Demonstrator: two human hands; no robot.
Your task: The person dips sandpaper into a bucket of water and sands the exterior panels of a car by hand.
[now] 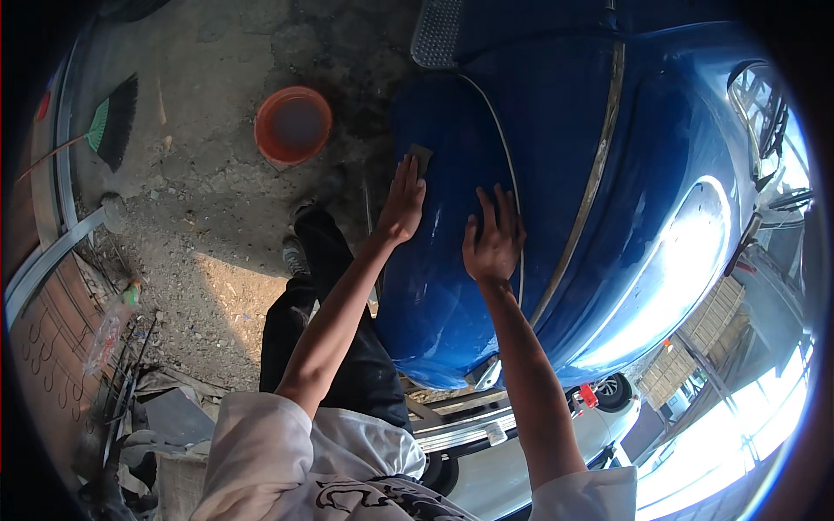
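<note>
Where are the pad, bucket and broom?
Pad [422,156]: head view, on its exposed far end.
Bucket [292,157]: head view, on its near inner wall.
Broom [117,127]: head view, on its dark bristles.

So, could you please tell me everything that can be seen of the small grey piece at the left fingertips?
The small grey piece looks flat and dull, with a squarish end showing; its material cannot be told for certain. It lies against the curved blue bodywork, near the panel's left edge. The left hand's outstretched fingers cover its nearer part, so its full shape is hidden.
</note>
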